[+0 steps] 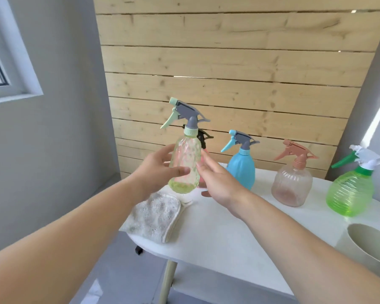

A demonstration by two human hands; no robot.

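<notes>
Spray bottle (pixel 185 159): it is see-through and pale yellow-green, with a little yellow water at the bottom. It has a grey top and a light green trigger that points to the left. It is up in the air, above the left end of the white table (pixel 228 233), and it stands almost straight.

The left hand (pixel 156 170) holds it. The thumb (pixel 180 171) lies across the front and the other fingers go round the back. The right hand (pixel 219 183) is spread out with its fingers straight. Its fingertips are right at the bottle's right side, and I cannot tell if they really touch.

Just under the bottle a fluffy white cloth (pixel 154 216) lies folded on the table's left edge. Right behind the bottle stands another bottle with a black top (pixel 203 137). It is mostly hidden, so only the black top and a bit of red show.

To the right, a blue bottle (pixel 241 170), a pink bottle (pixel 291 185) and a green bottle (pixel 350 191) stand in a row along the back of the table, each apart from the next. The right hand is in front of the blue one's lower left side. A pale bowl (pixel 369 244) sits at the near right, cut off by the edge of the view.

A wall of wooden boards (pixel 228 62) is behind the table, and a window (pixel 9 62) is far to the left.
</notes>
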